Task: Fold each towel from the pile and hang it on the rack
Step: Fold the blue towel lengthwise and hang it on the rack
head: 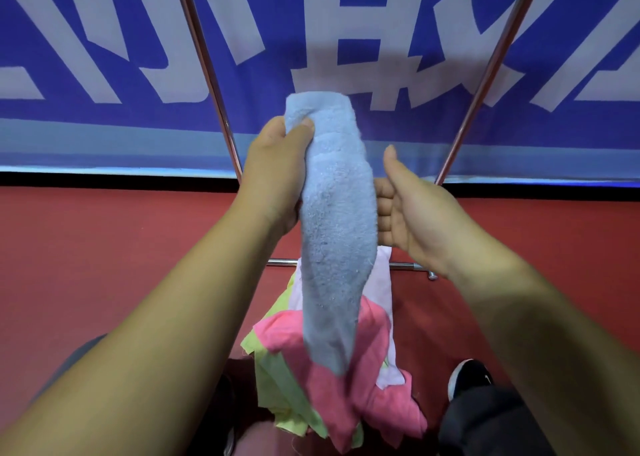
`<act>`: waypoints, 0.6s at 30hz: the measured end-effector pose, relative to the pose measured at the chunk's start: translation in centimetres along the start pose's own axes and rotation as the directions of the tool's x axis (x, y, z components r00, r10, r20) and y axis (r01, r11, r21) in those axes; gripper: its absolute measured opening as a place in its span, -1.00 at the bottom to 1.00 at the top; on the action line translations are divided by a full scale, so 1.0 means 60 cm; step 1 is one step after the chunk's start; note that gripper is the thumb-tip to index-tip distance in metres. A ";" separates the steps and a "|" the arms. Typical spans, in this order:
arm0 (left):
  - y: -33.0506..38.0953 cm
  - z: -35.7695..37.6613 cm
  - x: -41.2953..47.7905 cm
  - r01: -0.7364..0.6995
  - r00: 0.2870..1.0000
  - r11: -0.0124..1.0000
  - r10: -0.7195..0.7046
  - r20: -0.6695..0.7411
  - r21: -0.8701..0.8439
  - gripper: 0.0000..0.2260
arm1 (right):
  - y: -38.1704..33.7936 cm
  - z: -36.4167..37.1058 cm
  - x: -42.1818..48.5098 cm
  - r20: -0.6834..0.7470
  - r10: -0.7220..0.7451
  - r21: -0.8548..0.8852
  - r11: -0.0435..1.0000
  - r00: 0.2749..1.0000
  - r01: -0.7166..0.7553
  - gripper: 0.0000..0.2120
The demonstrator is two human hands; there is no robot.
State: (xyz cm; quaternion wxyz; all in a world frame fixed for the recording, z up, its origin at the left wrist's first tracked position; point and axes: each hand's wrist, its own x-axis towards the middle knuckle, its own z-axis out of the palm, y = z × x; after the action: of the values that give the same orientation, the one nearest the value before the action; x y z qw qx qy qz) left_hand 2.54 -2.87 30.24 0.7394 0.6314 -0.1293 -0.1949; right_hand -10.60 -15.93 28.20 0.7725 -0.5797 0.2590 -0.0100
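A light blue towel (336,227), folded into a long narrow strip, hangs down in front of me. My left hand (277,175) grips it near its top end, thumb pressed on the front. My right hand (412,209) is at the towel's right edge, palm facing it, thumb up; its fingers reach behind the cloth and are hidden there. Below lies the pile (322,376) of pink, yellow-green and white towels. The metal rack's two slanted poles (207,71) rise on either side, and its low crossbar (403,266) passes behind the towel.
A blue banner (104,47) with large white characters stands behind the rack. The floor (104,241) is red. A black shoe (469,377) and a dark trouser leg show at the lower right, beside the pile.
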 end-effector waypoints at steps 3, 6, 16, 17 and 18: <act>-0.003 -0.020 0.012 0.111 0.989 0.993 -0.115 -0.092 -0.048 -0.87 | 0.007 0.009 -0.003 0.023 -0.039 -0.013 0.999 0.999 0.039 -0.41; -0.002 -0.029 0.013 0.248 0.957 0.962 -0.262 -0.127 -0.114 -0.90 | 0.012 0.020 -0.005 0.018 -0.086 0.057 0.995 0.996 0.085 -0.75; -0.024 -0.031 0.000 0.406 0.907 0.903 -0.379 0.185 -0.141 -0.50 | 0.014 0.017 0.009 -0.254 -0.335 -0.167 0.939 0.907 0.300 -0.94; -0.030 -0.026 -0.006 0.418 0.885 0.905 -0.388 0.257 -0.073 -0.47 | 0.018 0.009 0.013 -0.325 -0.374 -0.250 0.920 0.869 0.303 -0.93; -0.038 -0.021 -0.013 0.428 0.858 0.904 -0.412 0.308 0.016 -0.46 | 0.022 0.001 0.017 -0.377 -0.414 -0.338 0.894 0.829 0.293 -0.93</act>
State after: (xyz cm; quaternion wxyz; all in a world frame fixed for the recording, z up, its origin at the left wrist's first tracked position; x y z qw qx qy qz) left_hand 2.12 -1.68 27.83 0.6666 0.5870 -0.0956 -0.4494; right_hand -10.07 -15.75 26.62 0.5933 -0.6986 0.3124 -0.2497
